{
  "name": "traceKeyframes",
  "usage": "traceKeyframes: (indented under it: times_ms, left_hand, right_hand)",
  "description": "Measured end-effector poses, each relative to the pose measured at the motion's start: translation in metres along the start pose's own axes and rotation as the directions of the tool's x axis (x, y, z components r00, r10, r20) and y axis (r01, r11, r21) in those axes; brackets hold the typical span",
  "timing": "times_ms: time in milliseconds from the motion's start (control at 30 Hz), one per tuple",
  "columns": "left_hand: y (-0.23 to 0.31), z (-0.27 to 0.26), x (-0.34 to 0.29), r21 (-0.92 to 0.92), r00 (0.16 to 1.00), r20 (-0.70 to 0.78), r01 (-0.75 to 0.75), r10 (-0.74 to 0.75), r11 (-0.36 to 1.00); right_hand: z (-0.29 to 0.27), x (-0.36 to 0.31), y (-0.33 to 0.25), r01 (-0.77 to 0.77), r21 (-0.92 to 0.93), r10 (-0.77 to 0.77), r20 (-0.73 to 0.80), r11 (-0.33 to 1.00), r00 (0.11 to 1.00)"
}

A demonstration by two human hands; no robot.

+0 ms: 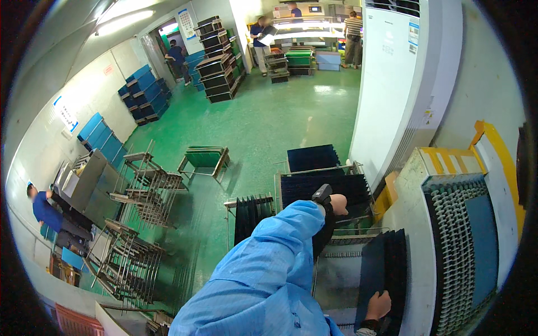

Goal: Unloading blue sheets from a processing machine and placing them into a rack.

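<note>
Broadly, a green floor [269,120] spreads across the workroom, and a tall white cabinet [386,78] rises at the right. Next in size comes the person's blue sleeve [263,263], reaching forward from the lower edge. To its right stands a pale casing with rows of small pegs [457,246].

Ahead of the sleeve, a metal rack holds a close row of dark sheets [302,185]. Nearer, between the sleeve and the pegged casing, a few dark blue panels [382,260] stand on edge at the right side of a grey tray [339,283].

Smaller again, the right hand [379,305] is at those panels with its fingers curled in, apparently grasping an edge. The left hand [338,205], below a black wrist device [321,193], is stretched out over the rack; its fingers are mostly hidden, so whether it grips anything cannot be told.

Judging from this, the step in hand is handling the upright panels at the tray. The next move seems to call for a secure edge hold, one panel separated cleanly from its neighbours, and no scraping of their faces.
</note>
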State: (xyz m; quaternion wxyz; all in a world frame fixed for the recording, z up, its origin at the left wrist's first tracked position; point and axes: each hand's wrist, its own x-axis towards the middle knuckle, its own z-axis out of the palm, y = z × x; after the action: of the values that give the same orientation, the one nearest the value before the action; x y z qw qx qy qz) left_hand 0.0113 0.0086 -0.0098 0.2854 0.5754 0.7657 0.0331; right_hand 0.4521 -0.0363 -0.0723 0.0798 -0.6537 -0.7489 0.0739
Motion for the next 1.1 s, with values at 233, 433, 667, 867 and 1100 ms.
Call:
traceKeyframes:
  times_ms: [233, 433, 667, 867, 1100]
  left_hand:
    - [-0.019, 0.002, -0.001, -0.06, 0.996, -0.015, -0.089, 0.088, 0.994]
    - [-0.013, -0.003, -0.003, -0.004, 0.999, -0.027, -0.044, 0.044, 0.999]
    - [-0.011, -0.002, -0.005, -0.031, 0.999, -0.038, -0.008, 0.006, 0.999]
    - [-0.005, -0.005, -0.008, -0.028, 1.0, -0.019, -0.02, 0.019, 0.999]
    - [-0.017, 0.004, -0.001, -0.058, 0.996, -0.085, -0.001, -0.004, 0.998]
  right_hand:
    - [0.0, 0.002, -0.005, 0.033, 0.028, -0.034, 0.024, 0.999, 0.999]
    - [-0.009, 0.002, -0.012, 0.009, 0.006, -0.01, 0.047, 1.0, 0.999]
    - [-0.013, -0.001, -0.014, 0.019, 0.014, -0.019, 0.05, 1.0, 0.999]
    - [-0.013, -0.002, -0.012, 0.01, 0.004, -0.01, 0.049, 1.0, 0.999]
    - [0.0, 0.0, -0.009, 0.053, 0.022, -0.053, -0.026, 0.998, 0.998]
